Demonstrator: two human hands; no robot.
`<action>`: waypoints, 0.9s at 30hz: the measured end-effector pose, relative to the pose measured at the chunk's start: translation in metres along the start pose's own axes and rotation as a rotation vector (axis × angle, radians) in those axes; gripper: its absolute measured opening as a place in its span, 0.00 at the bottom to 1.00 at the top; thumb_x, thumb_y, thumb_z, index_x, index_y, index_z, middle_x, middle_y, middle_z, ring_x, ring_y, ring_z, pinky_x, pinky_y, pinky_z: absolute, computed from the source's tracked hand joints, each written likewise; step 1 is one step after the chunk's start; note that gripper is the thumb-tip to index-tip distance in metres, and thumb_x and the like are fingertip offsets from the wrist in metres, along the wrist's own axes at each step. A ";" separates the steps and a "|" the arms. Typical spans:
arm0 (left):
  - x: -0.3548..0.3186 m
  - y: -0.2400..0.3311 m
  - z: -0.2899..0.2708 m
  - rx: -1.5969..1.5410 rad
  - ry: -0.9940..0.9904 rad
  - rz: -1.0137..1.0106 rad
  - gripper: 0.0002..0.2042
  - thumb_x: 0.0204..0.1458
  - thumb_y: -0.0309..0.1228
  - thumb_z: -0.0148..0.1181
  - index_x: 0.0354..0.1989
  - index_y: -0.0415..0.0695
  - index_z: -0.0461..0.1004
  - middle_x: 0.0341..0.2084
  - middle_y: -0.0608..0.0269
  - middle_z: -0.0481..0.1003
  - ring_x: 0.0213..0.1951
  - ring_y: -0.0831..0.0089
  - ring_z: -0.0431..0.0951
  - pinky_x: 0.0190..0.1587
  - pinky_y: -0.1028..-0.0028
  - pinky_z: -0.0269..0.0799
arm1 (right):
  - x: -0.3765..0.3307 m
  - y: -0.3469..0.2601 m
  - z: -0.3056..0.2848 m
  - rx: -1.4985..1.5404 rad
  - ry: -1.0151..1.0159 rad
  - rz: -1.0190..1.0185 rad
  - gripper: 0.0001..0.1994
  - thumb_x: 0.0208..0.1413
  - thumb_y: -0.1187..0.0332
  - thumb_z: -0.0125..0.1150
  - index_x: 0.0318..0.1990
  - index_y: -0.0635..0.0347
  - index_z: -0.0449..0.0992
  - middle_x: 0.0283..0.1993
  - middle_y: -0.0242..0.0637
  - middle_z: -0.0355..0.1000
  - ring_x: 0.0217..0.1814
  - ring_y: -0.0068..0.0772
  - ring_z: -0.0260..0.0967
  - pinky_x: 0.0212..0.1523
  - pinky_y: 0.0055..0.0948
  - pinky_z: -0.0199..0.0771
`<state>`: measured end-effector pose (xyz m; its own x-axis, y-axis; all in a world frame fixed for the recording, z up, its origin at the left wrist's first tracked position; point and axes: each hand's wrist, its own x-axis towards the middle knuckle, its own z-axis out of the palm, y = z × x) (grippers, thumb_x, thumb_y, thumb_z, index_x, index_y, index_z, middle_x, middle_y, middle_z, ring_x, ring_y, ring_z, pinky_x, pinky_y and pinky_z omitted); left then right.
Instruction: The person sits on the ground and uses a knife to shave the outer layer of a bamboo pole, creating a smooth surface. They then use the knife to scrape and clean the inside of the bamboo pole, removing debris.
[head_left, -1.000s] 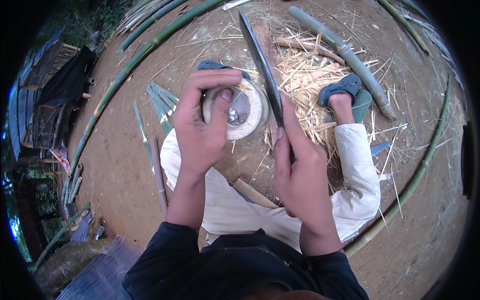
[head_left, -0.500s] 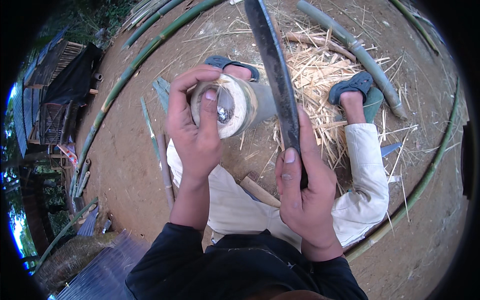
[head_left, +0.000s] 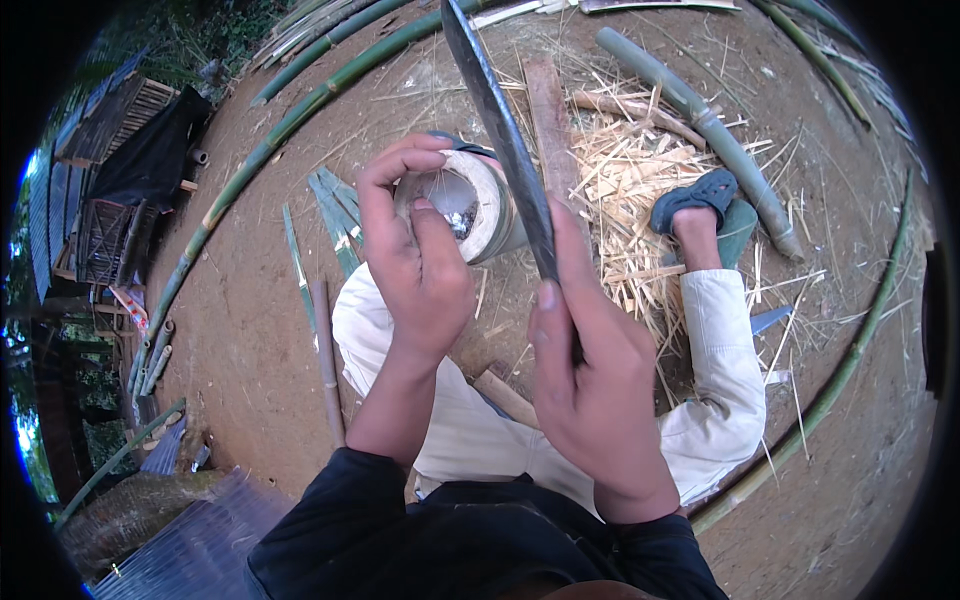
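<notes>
The left hand [head_left: 425, 285] grasps the open near end of the bamboo tube [head_left: 487, 208], which points away from the person, while the right hand [head_left: 600, 385] clasps the knife [head_left: 503, 140], its blade slanting just right of that end.

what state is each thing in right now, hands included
left hand: fingers curled at the tube's rim, thumb over its opening
right hand: closed around the long blade's lower end
bamboo tube: hollow, cut end open and facing the camera
long blade: bare, raised
wood shavings: loose, heaped on the ground
thick bamboo pole: lying on the ground
dark shoe: worn on the right foot
</notes>
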<state>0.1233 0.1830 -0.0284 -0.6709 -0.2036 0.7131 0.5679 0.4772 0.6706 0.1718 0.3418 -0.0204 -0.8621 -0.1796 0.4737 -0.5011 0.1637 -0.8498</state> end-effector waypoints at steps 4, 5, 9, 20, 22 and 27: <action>-0.004 -0.001 -0.005 -0.005 -0.004 -0.012 0.16 0.53 0.12 0.38 0.49 0.37 0.65 0.52 0.48 0.70 0.55 0.63 0.72 0.62 0.66 0.64 | -0.001 -0.023 -0.009 0.005 0.088 -0.060 0.25 0.69 0.76 0.47 0.71 0.75 0.58 0.39 0.41 0.76 0.25 0.17 0.65 0.27 0.22 0.68; -0.004 0.000 -0.005 0.002 -0.011 -0.001 0.16 0.53 0.12 0.38 0.49 0.37 0.65 0.52 0.48 0.70 0.54 0.64 0.72 0.62 0.66 0.64 | 0.000 -0.027 -0.008 0.008 0.114 -0.078 0.25 0.69 0.76 0.47 0.71 0.75 0.59 0.41 0.42 0.77 0.25 0.17 0.65 0.27 0.22 0.69; -0.005 -0.001 -0.002 -0.003 -0.015 -0.016 0.16 0.53 0.12 0.38 0.48 0.37 0.65 0.51 0.47 0.69 0.55 0.64 0.71 0.61 0.66 0.64 | 0.000 -0.006 0.002 -0.036 0.023 0.027 0.24 0.69 0.76 0.46 0.71 0.75 0.60 0.45 0.45 0.77 0.25 0.17 0.66 0.28 0.22 0.70; -0.009 -0.005 -0.005 -0.022 -0.012 -0.005 0.16 0.53 0.11 0.37 0.47 0.38 0.63 0.51 0.47 0.70 0.54 0.63 0.72 0.62 0.67 0.63 | -0.003 0.010 0.007 -0.207 -0.069 0.219 0.25 0.70 0.76 0.46 0.73 0.64 0.60 0.34 0.34 0.75 0.26 0.15 0.65 0.28 0.21 0.67; -0.009 -0.007 -0.005 -0.043 0.006 -0.012 0.16 0.53 0.11 0.37 0.47 0.38 0.63 0.51 0.47 0.70 0.54 0.63 0.72 0.62 0.67 0.63 | -0.011 0.006 0.004 -0.079 0.002 0.211 0.25 0.70 0.76 0.46 0.73 0.65 0.60 0.35 0.34 0.74 0.27 0.15 0.64 0.28 0.21 0.67; -0.009 -0.002 -0.011 -0.038 -0.008 -0.032 0.16 0.53 0.11 0.38 0.49 0.37 0.64 0.52 0.47 0.70 0.55 0.63 0.71 0.63 0.66 0.63 | -0.005 -0.017 -0.001 0.043 0.102 0.046 0.25 0.70 0.77 0.42 0.74 0.69 0.56 0.45 0.37 0.72 0.28 0.13 0.62 0.28 0.17 0.64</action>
<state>0.1333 0.1751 -0.0336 -0.6927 -0.2109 0.6897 0.5640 0.4375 0.7004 0.1849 0.3412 -0.0080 -0.8882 -0.0726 0.4536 -0.4594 0.1275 -0.8790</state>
